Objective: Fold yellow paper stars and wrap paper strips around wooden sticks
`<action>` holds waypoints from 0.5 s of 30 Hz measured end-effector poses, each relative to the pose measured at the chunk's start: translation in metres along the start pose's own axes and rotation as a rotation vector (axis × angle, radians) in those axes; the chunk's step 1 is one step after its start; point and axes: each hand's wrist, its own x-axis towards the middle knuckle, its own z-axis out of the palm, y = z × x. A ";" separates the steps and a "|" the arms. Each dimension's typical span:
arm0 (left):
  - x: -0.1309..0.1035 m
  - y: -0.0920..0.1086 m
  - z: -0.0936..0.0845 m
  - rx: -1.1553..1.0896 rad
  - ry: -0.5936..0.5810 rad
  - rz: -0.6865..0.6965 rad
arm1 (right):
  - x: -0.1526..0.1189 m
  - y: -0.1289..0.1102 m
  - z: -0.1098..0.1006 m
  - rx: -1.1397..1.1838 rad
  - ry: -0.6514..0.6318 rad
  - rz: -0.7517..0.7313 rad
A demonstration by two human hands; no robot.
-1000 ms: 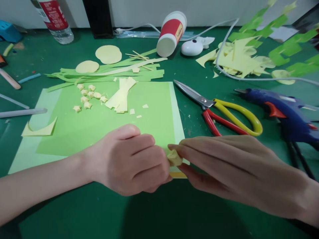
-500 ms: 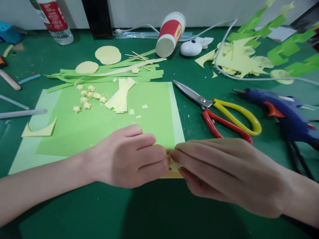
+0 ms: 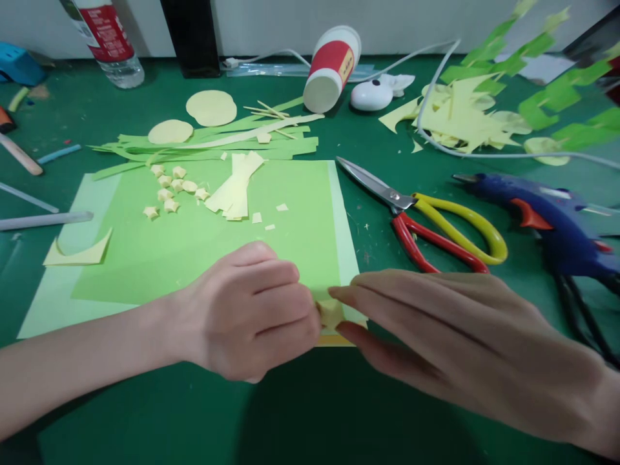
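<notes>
My left hand [image 3: 261,313] is curled into a fist, its thumb side hidden, near the front edge of the paper sheets. Poking out from its fingertips is a small folded piece of pale yellow paper [image 3: 331,314], gripped at its left end. On the other side, my right hand [image 3: 450,349] has its fingers stretched out, the index fingertip and thumb apart above and below that piece; whether they touch it I cannot tell. Several small yellow paper stars [image 3: 170,205] lie on the green sheet [image 3: 159,258], beside a fanned bundle of pale yellow strips [image 3: 236,187].
Scissors [image 3: 394,200] with red and yellow handles lie right of the sheets, with a blue glue gun [image 3: 542,213] beyond. Green paper strips [image 3: 290,143], paper discs [image 3: 211,108], a tipped paper cup [image 3: 334,61], a white cable [image 3: 426,103] and a bottle [image 3: 109,39] line the back.
My right hand has shifted a little right and its thumb and index fingertip have spread, showing more of the folded paper. My left hand has moved slightly left.
</notes>
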 end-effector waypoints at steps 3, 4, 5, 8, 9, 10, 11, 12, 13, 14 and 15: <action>0.001 -0.002 0.000 0.023 0.006 -0.002 | -0.002 -0.001 0.003 0.038 -0.001 0.032; 0.001 -0.002 0.000 0.033 0.006 0.002 | -0.003 -0.001 0.004 0.061 -0.014 0.031; 0.001 -0.001 0.001 0.044 0.000 0.008 | -0.005 -0.001 0.005 0.076 -0.025 0.029; 0.000 0.001 0.003 0.059 -0.044 0.019 | -0.009 0.000 0.007 0.088 -0.051 0.003; -0.001 0.002 0.004 0.055 -0.065 0.024 | -0.010 0.000 0.008 0.093 -0.058 -0.007; -0.002 0.002 0.005 0.047 -0.081 0.032 | -0.011 0.000 0.008 0.096 -0.064 -0.016; -0.002 0.002 0.005 0.034 -0.092 0.040 | -0.011 0.000 0.009 0.095 -0.066 -0.025; -0.003 0.002 0.006 0.022 -0.100 0.042 | -0.011 0.001 0.009 0.091 -0.059 -0.029; -0.004 0.001 0.006 0.009 -0.103 0.037 | -0.010 0.001 0.008 0.088 -0.039 -0.030; -0.005 0.000 0.006 -0.005 -0.106 0.021 | -0.009 0.002 0.007 0.085 -0.012 -0.033; -0.005 -0.001 0.006 -0.022 -0.113 -0.002 | -0.008 0.004 0.005 0.083 0.007 -0.039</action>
